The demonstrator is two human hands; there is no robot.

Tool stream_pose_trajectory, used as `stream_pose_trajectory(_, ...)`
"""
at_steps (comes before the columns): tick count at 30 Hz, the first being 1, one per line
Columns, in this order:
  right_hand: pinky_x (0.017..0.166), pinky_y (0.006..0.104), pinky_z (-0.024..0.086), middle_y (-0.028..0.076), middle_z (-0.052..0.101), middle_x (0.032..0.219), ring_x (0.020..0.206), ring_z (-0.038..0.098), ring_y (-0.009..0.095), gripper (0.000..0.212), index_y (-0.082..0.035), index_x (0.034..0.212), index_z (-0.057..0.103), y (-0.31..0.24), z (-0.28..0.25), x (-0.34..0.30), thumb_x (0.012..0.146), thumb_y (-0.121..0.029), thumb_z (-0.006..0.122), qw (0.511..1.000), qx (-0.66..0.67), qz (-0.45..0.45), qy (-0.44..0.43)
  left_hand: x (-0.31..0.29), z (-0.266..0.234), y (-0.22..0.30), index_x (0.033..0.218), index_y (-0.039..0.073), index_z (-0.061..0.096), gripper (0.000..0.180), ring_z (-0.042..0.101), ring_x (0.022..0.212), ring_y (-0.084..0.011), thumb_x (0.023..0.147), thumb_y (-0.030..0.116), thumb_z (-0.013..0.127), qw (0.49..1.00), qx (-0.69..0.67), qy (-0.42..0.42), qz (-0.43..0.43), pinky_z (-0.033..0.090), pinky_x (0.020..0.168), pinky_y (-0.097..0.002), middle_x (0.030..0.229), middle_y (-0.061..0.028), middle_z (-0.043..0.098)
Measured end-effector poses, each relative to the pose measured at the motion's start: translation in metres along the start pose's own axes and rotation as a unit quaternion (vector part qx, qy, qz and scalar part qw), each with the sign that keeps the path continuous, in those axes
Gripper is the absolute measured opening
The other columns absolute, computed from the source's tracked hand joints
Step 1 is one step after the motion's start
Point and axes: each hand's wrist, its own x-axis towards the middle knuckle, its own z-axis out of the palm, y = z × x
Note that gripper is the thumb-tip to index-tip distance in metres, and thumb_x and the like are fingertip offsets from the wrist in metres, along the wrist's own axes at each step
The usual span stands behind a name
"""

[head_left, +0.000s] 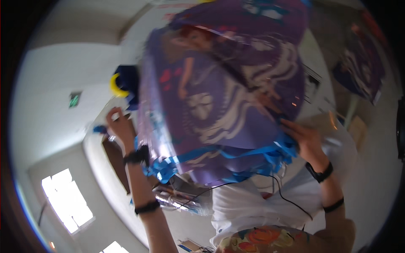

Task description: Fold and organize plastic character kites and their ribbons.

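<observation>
A stack of purple gift bags [211,84] in clear plastic fills the middle, printed with a cartoon figure and white swirls. Bunched blue ribbon [163,168] runs along its near edge. At the stack's lower right edge, my right hand [306,141] grips a purple bag; the fingers lie over its side and the thumb is hidden. To the left of the stack, my left hand [121,126] is raised with loosely curled fingers, a light gap showing between them. Nothing can be seen in it. Just beyond stand a yellow ring [119,85] and a dark blue object [130,82].
Another purple bag [360,67] lies at the far right. Plastic-wrapped packs [181,200] sit below the stack, beside my legs. A thin black cable [291,200] crosses my white trousers. A small blue item [100,129] rests near the left table edge.
</observation>
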Motion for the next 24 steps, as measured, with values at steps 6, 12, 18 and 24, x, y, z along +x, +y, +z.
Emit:
stream_pose_trajectory(6,0.078,0.0338,0.060,0.001,0.066,0.137,0.099,0.073,0.024,0.039,-0.010,0.119,0.073,0.002,0.011,-0.003,0.080,-0.014,0.071,1.000,-0.012,-0.008,-0.018,-0.033,-0.026,0.283,0.099,0.004,0.068,0.017,0.066,0.094,-0.0192,0.084,-0.003,0.074,0.876,-0.242,-0.341,0.241,0.052,0.089,-0.0326,0.097,-0.0070,0.070)
stream_pose_trajectory(12,0.063,0.0304,0.057,-0.005,0.064,0.136,0.084,0.072,0.017,0.038,-0.013,0.118,0.073,0.001,0.020,-0.003,0.082,-0.010,0.064,0.999,-0.030,-0.031,0.018,-0.088,0.073,0.365,0.120,0.003,0.051,0.034,0.067,0.085,-0.0159,0.090,-0.003,0.066,0.591,-0.264,-0.748,0.146,0.051,0.079,-0.0300,0.087,-0.0079,0.066)
stream_pose_trajectory(18,0.055,0.0300,0.054,-0.008,0.065,0.132,0.076,0.069,0.014,0.032,-0.013,0.111,0.074,0.006,0.020,-0.008,0.080,-0.011,0.065,0.999,-0.027,-0.017,-0.007,-0.111,0.087,0.325,0.118,0.004,0.044,0.029,0.066,0.076,-0.0168,0.094,-0.002,0.060,0.578,-0.228,-0.764,0.170,0.050,0.070,-0.0317,0.088,-0.0082,0.064)
stream_pose_trajectory(24,0.054,0.0298,0.053,-0.008,0.065,0.131,0.070,0.067,0.013,0.025,-0.013,0.107,0.075,0.008,0.022,-0.009,0.084,-0.012,0.066,1.000,-0.017,-0.011,0.003,-0.121,0.077,0.319,0.117,0.006,0.045,0.028,0.068,0.077,-0.0308,0.095,0.001,0.062,0.640,-0.158,-0.713,0.237,0.050,0.066,-0.0378,0.090,-0.0128,0.064)
